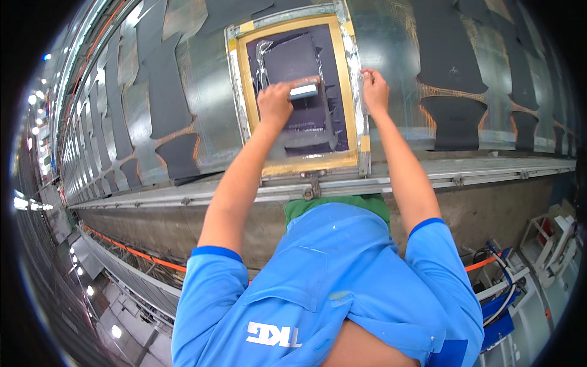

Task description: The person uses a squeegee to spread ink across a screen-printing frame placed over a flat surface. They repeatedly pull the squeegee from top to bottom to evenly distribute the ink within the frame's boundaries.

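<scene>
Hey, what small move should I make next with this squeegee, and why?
Probably draw the squeegee toward you: your left hand grips it partway up the screen, and dark smears lie between it and your body. Your right hand is at the frame's right rail, well placed to steady it.

Squeegee [304,92], left end out of sight

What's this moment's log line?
left hand: holds squeegee | right hand: at right edge of screen frame | table: dark panels either side
</scene>
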`<state>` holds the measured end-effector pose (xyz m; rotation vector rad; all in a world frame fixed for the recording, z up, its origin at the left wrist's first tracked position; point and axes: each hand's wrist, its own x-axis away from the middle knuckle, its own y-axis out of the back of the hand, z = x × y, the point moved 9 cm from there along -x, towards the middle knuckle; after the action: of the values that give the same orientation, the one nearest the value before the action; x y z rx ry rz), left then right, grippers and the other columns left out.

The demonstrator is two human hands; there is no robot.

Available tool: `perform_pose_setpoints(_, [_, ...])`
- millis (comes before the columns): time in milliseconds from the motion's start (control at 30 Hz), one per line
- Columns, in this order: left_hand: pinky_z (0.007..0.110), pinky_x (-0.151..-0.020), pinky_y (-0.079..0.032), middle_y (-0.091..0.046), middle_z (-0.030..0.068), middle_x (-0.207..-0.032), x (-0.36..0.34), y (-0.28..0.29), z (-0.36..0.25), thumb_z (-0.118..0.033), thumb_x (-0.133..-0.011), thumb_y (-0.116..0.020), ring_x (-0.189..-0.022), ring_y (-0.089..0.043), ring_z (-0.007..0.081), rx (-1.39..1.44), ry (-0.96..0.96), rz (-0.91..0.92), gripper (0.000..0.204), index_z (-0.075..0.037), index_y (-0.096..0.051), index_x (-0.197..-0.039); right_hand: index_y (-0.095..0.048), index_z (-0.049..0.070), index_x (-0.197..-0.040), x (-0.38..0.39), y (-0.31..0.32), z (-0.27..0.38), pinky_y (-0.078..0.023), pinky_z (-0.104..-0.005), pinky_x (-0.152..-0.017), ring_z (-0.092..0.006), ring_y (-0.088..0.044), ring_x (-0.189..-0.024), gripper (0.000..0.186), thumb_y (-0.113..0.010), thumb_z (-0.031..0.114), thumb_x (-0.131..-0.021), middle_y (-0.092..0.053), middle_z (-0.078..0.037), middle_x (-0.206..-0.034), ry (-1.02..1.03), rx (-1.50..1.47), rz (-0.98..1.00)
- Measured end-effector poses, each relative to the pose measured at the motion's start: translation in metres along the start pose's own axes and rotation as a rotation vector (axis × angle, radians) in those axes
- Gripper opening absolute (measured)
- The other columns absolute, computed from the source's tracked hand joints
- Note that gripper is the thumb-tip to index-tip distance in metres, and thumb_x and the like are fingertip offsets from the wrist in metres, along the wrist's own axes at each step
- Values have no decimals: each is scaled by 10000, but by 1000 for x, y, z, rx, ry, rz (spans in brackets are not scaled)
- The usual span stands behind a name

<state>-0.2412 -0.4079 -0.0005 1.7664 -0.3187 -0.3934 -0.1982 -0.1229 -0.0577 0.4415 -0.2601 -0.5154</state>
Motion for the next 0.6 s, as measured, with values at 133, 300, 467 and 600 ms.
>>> perform_pose_setpoints(133, [405, -796, -477, -733, -1, -1017, 108, 5, -39, 52, -702, -617, -983, -681, 223, 79, -18, -69, 420, -192, -715, -1030, -725, 116, -1056, -8, -5, -8, -507, -409, -728, -296, -677, -759, 216, -557, 230, -982, -707, -150, -818, 31, 9, -7])
perform_pose_setpoints(300, [408, -843, -480, -711, -13, -1096, 180, 11, -63, 31, -692, -665, -1066, -659, 211, 87, -43, -68, 401, -163, -683, -1043, -747, 131, -1038, -22, -15, -26, -515, -396, -770, -290, -682, -814, 221, -561, 224, -962, -723, -146, -870, 8, -46, 35])
perform_pose_setpoints(467, [425, -918, -490, -690, 18, -1201, 195, 26, -58, 3, -694, -699, -1134, -637, 241, 214, -15, -26, 451, -130, -674, -1125, -763, 146, -1048, -25, -10, 5, -517, -380, -808, -274, -690, -873, 236, -566, 240, -959, -737, -125, -910, 135, -5, -18])
perform_pose_setpoints(600, [410, -953, -500, -669, 44, -1276, 204, 53, -32, -28, -718, -716, -1168, -623, 259, 265, -48, 39, 502, -121, -668, -1208, -753, 142, -1062, 0, -17, 47, -514, -382, -816, -259, -690, -863, 230, -571, 248, -968, -737, -119, -921, 76, 44, -57])
